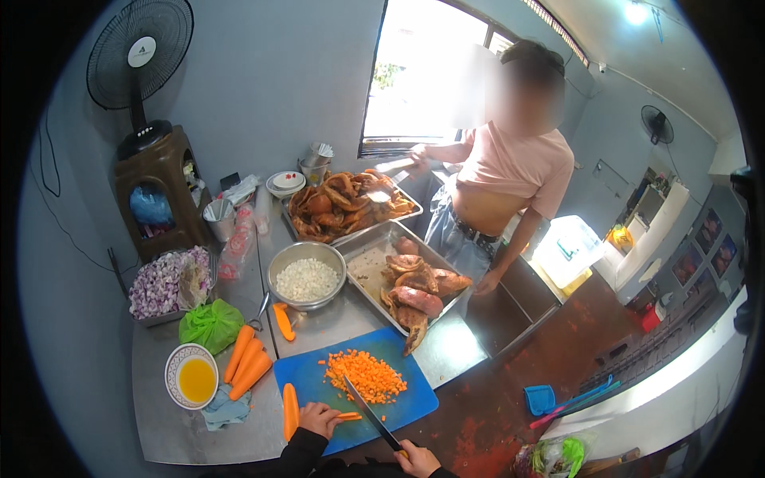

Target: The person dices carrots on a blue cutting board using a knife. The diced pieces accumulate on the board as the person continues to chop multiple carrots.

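Note:
My right hand (420, 460) is closed round the handle of a knife (373, 417). Its blade points up and left across the blue cutting board (299, 370), its tip near a heap of diced carrot (368, 378). On the board, my left hand (319, 419) presses with bent fingers on thin carrot sticks (349, 416), whose ends stick out toward the blade. A long carrot piece (291, 408) lies at the board's left edge, beside my left hand. Peeled carrots (249, 365) rest left of the board, and a cut carrot piece (283, 322) lies above it.
A steel bowl (275, 279) of chopped white pieces stands beyond the board. Metal trays (362, 267) of browned meat sit farther back, where a person (510, 175) holds a blade. At left are a bowl of yellow liquid (198, 381), a green bag (211, 325) and chopped purple onion (163, 283).

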`<state>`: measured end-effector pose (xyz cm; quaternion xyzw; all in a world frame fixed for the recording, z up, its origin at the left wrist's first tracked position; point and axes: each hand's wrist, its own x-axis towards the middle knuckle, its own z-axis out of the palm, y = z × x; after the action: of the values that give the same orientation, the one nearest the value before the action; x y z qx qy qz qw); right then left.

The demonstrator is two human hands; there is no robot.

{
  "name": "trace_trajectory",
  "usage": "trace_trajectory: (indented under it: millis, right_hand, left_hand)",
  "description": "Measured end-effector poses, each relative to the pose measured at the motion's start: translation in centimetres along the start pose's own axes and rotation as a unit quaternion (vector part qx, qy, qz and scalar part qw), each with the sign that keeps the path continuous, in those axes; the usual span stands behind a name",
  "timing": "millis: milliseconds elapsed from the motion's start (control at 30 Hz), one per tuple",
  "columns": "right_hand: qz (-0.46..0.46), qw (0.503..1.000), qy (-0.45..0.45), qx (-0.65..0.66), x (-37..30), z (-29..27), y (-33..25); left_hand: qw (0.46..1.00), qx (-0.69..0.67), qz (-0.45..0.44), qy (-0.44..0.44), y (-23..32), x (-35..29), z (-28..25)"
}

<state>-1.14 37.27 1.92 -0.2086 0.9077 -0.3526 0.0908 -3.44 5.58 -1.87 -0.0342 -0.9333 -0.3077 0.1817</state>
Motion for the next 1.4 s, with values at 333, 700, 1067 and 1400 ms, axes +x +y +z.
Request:
trace_trajectory:
  millis: [333,700,1067,1400]
  right_hand:
    - [0.03,0.998,-0.054,0.02,0.2,0.1,0.5]
    - [0.02,0.997,-0.07,0.005,0.5,0.1,0.1]
    - [0.048,0.994,-0.097,0.0,1.9,-1.1,0.4]
    - [0.045,0.984,-0.06,-0.162,8.2,-4.3,0.5]
  left_hand:
    - [0.998,0.03,-0.04,0.032,-2.2,-0.8,-2.3]
    - [0.997,0.003,-0.054,0.052,-1.3,-1.6,-3.1]
    - [0.996,0.001,-0.056,0.074,-1.2,-2.1,-2.9]
    - [0.996,0.012,-0.016,0.084,-2.2,-2.2,-2.6]
